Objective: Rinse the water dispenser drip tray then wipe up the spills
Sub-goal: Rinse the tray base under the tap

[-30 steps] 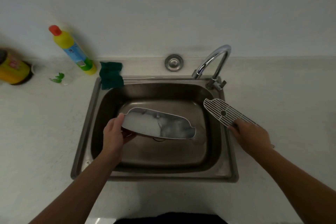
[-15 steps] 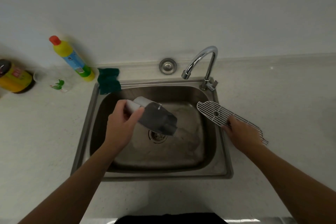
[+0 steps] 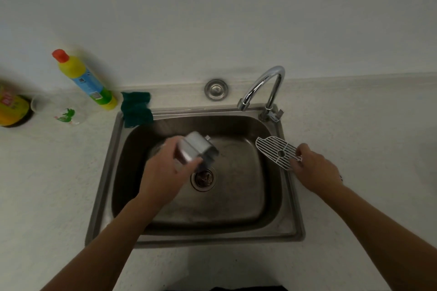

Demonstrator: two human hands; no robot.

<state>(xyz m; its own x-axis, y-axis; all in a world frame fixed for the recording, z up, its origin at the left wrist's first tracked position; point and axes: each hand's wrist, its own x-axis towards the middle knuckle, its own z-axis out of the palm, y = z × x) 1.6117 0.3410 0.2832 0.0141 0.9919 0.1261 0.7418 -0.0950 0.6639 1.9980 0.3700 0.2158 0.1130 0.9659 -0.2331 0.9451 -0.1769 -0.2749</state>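
1. Since the earlier frame the drip tray (image 3: 196, 149) has tipped steeper and now points end-on toward the drain (image 3: 203, 178), mid-frame inside the sink (image 3: 292, 208).
2. The left hand (image 3: 163, 172) is clamped round its upper end; the right hand (image 3: 314, 168) pinches the white grate (image 3: 276, 151) at the sink's right rim.
3. Emptying likely goes best held low over the drain, to limit splashing.
4. The tray looks grey, shallow and motion-blurred.
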